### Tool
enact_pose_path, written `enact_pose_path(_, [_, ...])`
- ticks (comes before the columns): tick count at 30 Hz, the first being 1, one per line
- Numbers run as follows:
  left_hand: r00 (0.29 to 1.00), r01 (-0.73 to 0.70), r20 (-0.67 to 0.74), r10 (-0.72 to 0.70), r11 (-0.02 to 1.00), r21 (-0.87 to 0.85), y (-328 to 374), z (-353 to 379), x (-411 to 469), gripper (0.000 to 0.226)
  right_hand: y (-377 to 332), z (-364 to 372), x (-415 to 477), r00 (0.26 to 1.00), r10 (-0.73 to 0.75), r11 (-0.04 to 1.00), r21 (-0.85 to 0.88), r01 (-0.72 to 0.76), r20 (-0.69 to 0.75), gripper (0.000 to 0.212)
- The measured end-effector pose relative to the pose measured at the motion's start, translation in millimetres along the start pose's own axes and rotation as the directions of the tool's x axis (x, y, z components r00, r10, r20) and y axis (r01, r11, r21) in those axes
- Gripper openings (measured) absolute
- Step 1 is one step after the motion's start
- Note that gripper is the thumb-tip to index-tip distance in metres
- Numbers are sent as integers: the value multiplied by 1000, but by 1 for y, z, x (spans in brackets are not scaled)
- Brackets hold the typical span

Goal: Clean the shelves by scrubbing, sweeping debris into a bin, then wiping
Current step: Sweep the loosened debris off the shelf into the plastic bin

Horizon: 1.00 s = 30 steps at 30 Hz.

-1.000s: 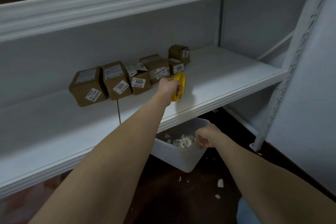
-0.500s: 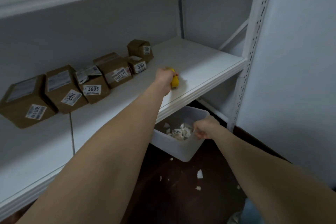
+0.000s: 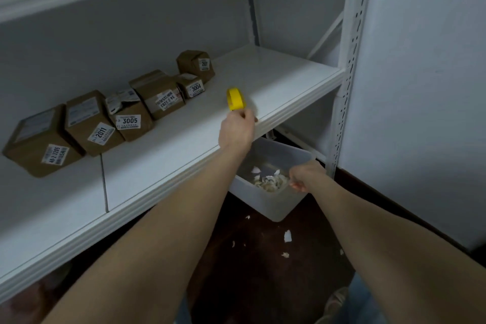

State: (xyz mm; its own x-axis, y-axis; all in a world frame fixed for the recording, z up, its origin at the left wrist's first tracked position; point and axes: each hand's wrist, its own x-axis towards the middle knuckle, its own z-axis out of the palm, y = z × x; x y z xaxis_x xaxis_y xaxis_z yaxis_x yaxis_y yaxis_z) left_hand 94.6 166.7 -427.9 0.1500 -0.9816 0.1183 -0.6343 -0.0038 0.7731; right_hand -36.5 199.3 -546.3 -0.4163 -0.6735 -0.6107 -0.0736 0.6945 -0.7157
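Observation:
My left hand (image 3: pixel 238 130) grips the lower end of a yellow brush (image 3: pixel 236 99), which stands up just above the white shelf (image 3: pixel 284 79) near its front edge. Below the shelf edge my right hand (image 3: pixel 305 175) grips the rim of a translucent plastic bin (image 3: pixel 265 200), held tilted under the shelf. White and beige debris scraps (image 3: pixel 268 181) lie inside the bin.
Several brown cardboard boxes with number labels (image 3: pixel 128 116) stand in a row along the back left of the shelf. A perforated white upright (image 3: pixel 347 66) and a wall close off the right. Loose scraps (image 3: pixel 288 236) lie on the dark floor below.
My left hand pulled the yellow brush back toward the shelf's front edge and turned it upright. The view shifted slightly; the right hand keeps the bin under the edge.

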Motion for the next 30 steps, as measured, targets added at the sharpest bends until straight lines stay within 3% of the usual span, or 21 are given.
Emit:
enact_pose_path(5, [939,66,313,-143,967,246,-4,48,-21,26,19,-33,6,999,5,1000,27,-4,-38,10])
enact_pose_path(11, [907,230,231,-351,875,426,-9,98,-18,55,46,-76,33,997,-38,991,123,45,-61,17])
enact_pose_path(14, [876,284,286,-389,894,346,-21,121,-8,44,59,-87,48,983,13,993,114,9,-185,33])
enact_pose_path(18, [804,414,395,-444,895,165,-31,160,-2,45,73,-99,70,948,102,994,64,-87,-301,33])
enact_pose_path(22, [717,607,471,-514,793,-59,-41,204,6,33,95,-118,95,921,187,982,90,-165,-342,27])
enact_pose_path(28, [644,712,473,-601,698,-82,-69,273,27,34,130,-138,139,902,254,957,227,-181,-350,34])
enact_pose_path(30, [612,723,495,-617,690,-35,-78,294,28,35,143,-140,152,882,282,946,261,-191,-377,27])
